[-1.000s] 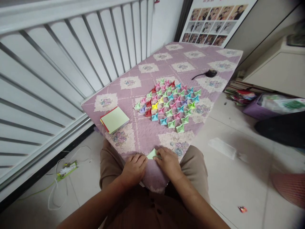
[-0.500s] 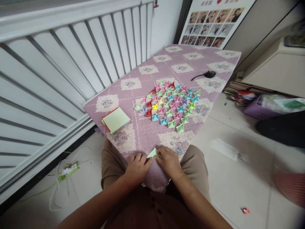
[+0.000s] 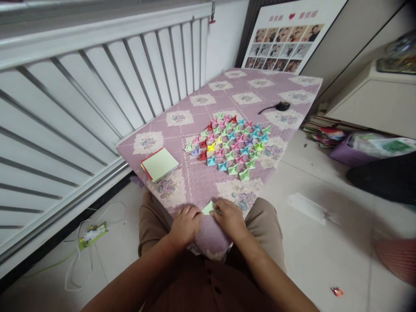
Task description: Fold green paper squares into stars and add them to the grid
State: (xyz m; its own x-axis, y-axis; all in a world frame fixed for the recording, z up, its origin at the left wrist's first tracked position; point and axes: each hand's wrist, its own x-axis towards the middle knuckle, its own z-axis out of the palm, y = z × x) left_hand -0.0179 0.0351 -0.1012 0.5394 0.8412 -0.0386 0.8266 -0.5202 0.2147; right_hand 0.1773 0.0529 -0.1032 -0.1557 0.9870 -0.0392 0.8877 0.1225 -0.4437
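Note:
A small folded piece of pale green paper (image 3: 208,209) lies at the near edge of the table, between my two hands. My right hand (image 3: 230,217) has its thumb and fingers closed on the paper's right side and hides that end. At the left corner of the paper, my left hand (image 3: 186,224) is closed with its fingers bent down; its fingertips are partly hidden. Beyond the hands stand rows of small folded-paper pieces (image 3: 229,155) in green, pink, blue, red and yellow. A stack of square paper sheets (image 3: 160,164), pale green on top, rests to the left.
A flowered pink tablecloth (image 3: 198,190) covers the table. Toward its right side lies a black object with a short cord (image 3: 282,105). A white radiator (image 3: 107,95) borders the left, with a power strip (image 3: 93,234) on the floor. My knees flank the near corner.
My left hand's fingers have drawn back slightly to the left and curled in, showing more of the green paper. My right hand stays on the paper. The camera view has tilted up slightly.

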